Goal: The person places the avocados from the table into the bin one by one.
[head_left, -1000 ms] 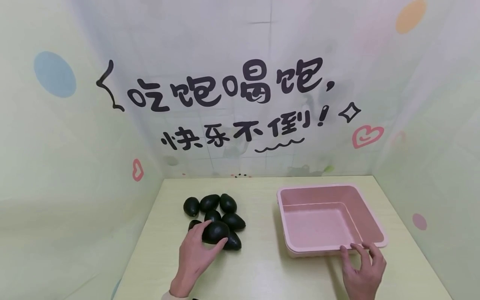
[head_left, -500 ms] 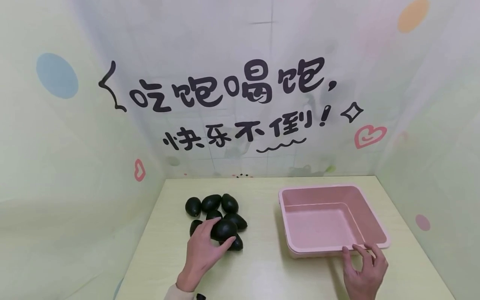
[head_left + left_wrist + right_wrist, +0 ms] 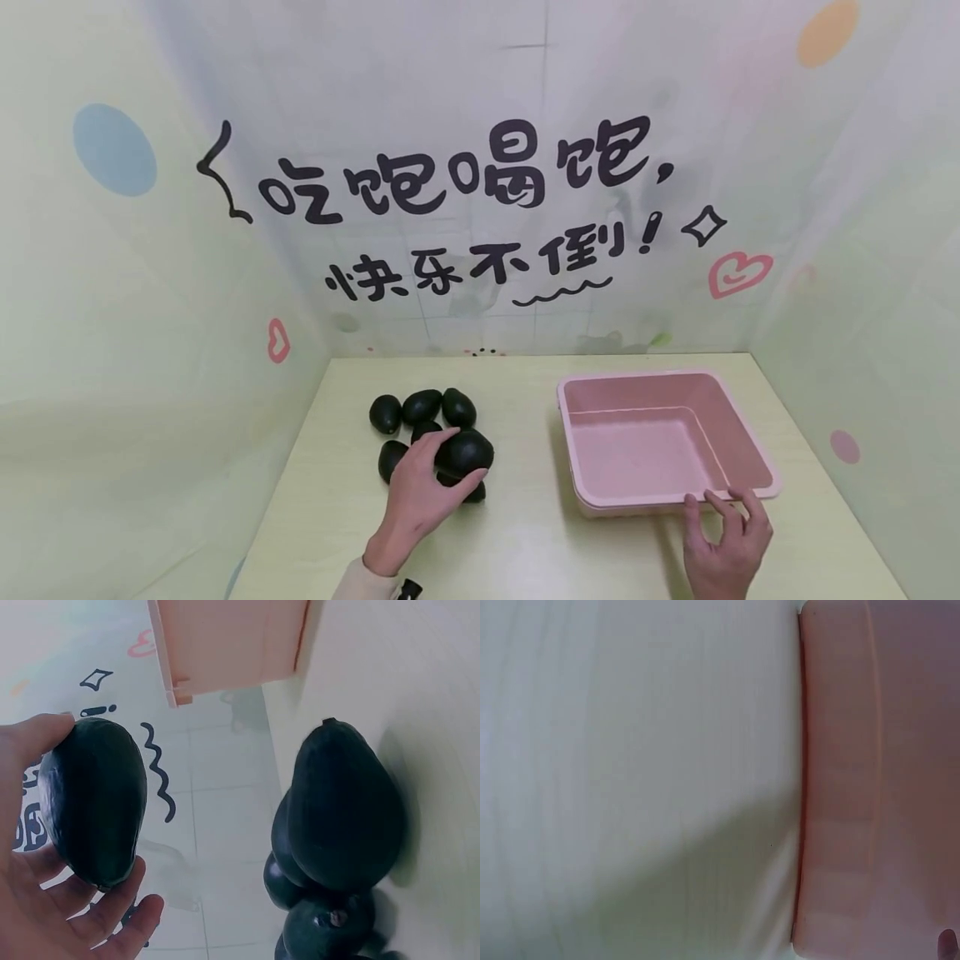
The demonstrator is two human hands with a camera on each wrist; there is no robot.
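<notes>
One pale wood-toned worktop (image 3: 517, 542); on its left half, a cluster of dark green-black, smooth, egg-shaped avocados (image 3: 422, 407), at least six in number, three in a row nearest the far edge and the others closer to the near edge, some partly hidden by a hand; one further dark green-black avocado (image 3: 470, 452), clamped between the thumb and fingers of the left hand (image 3: 422, 497), held clear of the worktop above the cluster's right side, apart from the fruit below in the left wrist view; one pink rectangular plastic bin (image 3: 637, 390) with a rolled rim, standing near the worktop's right edge, toward the far right corner; one right hand (image 3: 726, 546), well apart from the left, fingers bent, gripping the bin's near rim toward its right corner; one cream sleeve (image 3: 365, 582) at the left wrist; one pale backdrop (image 3: 435, 75) beyond the far edge, printed with black lettering (image 3: 513, 167)
</notes>
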